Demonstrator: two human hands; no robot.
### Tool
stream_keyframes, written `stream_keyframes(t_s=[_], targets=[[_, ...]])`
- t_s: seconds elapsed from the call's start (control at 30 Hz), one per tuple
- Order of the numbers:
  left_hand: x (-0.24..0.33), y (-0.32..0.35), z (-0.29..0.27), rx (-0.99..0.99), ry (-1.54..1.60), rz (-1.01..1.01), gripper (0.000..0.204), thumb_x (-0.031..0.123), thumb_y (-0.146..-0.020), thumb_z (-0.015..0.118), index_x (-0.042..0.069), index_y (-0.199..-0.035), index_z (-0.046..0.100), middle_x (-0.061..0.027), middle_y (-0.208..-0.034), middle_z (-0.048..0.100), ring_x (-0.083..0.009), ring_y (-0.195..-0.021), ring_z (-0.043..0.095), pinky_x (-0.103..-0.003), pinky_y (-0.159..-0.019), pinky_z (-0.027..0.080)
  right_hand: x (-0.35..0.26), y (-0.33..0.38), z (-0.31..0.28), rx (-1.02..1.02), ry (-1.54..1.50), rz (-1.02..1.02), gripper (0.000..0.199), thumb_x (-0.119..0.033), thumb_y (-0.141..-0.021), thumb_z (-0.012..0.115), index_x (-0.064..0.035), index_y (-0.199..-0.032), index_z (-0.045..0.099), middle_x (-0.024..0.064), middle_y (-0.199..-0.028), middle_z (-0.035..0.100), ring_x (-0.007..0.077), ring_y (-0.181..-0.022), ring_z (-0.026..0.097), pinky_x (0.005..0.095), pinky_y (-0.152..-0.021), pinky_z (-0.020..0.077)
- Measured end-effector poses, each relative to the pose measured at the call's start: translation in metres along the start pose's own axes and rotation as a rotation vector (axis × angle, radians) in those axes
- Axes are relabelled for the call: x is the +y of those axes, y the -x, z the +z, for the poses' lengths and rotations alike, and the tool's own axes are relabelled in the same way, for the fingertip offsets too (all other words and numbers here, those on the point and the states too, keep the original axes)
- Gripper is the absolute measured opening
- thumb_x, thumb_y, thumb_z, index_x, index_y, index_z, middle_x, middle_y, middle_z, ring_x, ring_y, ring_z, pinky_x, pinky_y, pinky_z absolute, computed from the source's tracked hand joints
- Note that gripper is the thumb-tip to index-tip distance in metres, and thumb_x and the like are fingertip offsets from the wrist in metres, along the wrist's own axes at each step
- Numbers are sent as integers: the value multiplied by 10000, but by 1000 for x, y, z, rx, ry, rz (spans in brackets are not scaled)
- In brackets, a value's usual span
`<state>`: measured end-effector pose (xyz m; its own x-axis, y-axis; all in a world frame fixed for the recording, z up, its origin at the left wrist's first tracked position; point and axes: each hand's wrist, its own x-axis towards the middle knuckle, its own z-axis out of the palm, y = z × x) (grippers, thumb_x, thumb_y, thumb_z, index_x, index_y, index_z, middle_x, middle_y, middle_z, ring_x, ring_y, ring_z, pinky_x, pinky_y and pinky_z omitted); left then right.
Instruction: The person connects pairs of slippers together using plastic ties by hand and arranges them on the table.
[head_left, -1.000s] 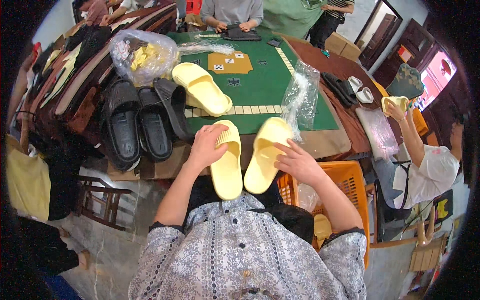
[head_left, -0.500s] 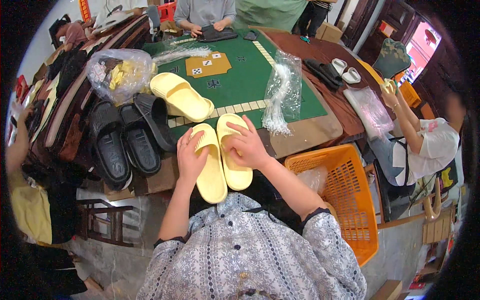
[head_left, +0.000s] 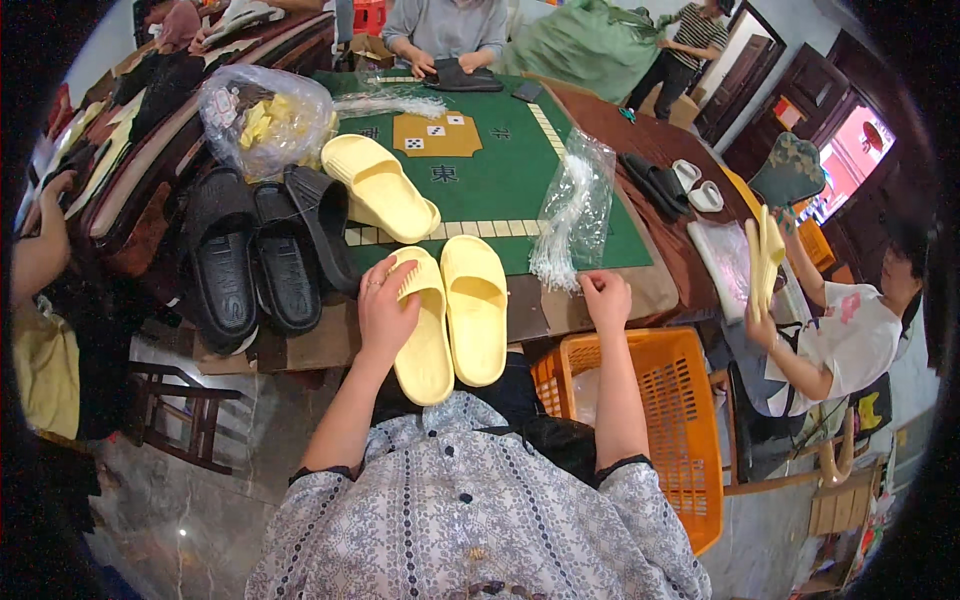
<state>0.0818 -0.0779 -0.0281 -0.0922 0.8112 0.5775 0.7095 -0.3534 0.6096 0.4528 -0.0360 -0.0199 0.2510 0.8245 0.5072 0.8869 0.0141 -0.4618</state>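
Note:
Two pale yellow slide slippers stand side by side at the table's front edge, toes away from me. My left hand grips the left slipper by its strap. The right slipper leans beside it with no hand on it. My right hand is closed in a pinch at the near end of a bundle of thin white plastic strands, which lies partly in a clear bag. What its fingertips hold, if anything, is too small to make out. Another yellow slipper pair lies just beyond.
Black slippers and a clear bag with yellow pieces occupy the table's left. An orange basket stands right of my lap. A co-worker at right holds yellow slippers; another person sits across, handling a black item.
My right hand has left the right slipper and moved right to the white strands. My left hand stays on the left slipper. The co-worker's yellow slippers have come further into view.

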Motion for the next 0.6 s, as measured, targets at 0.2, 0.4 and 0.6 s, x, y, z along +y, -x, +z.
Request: stream_keyframes(t_s=[0.2,0.4,0.6], targets=[[0,1,-2,23,25,11,470,63,-689,685,84,-1155,627,-151,-1259,535,-357,-1199,461,-443,-1026,377,-14,5,-23,-187,-329,294,246,-265,-785,707,-22,-760,677,71,-756,626,152,-717,575,318,-665,453],[62,-4,-38,-39,205,402,448,54,-728,659,92,-1172,615,-99,-1224,574,-327,-1155,516,-438,-1016,390,-102,59,-69,-480,-967,193,119,-135,-875,655,-18,-860,664,-56,-766,610,37,-686,522,209,-615,418],[99,21,-36,-186,334,561,330,34,-709,698,64,-1036,662,-63,-1050,667,-259,-914,619,-346,-819,490,-169,105,-86,-589,-879,-71,128,-65,-806,698,-12,-743,600,-8,-687,541,71,-643,492,220,-589,403]])
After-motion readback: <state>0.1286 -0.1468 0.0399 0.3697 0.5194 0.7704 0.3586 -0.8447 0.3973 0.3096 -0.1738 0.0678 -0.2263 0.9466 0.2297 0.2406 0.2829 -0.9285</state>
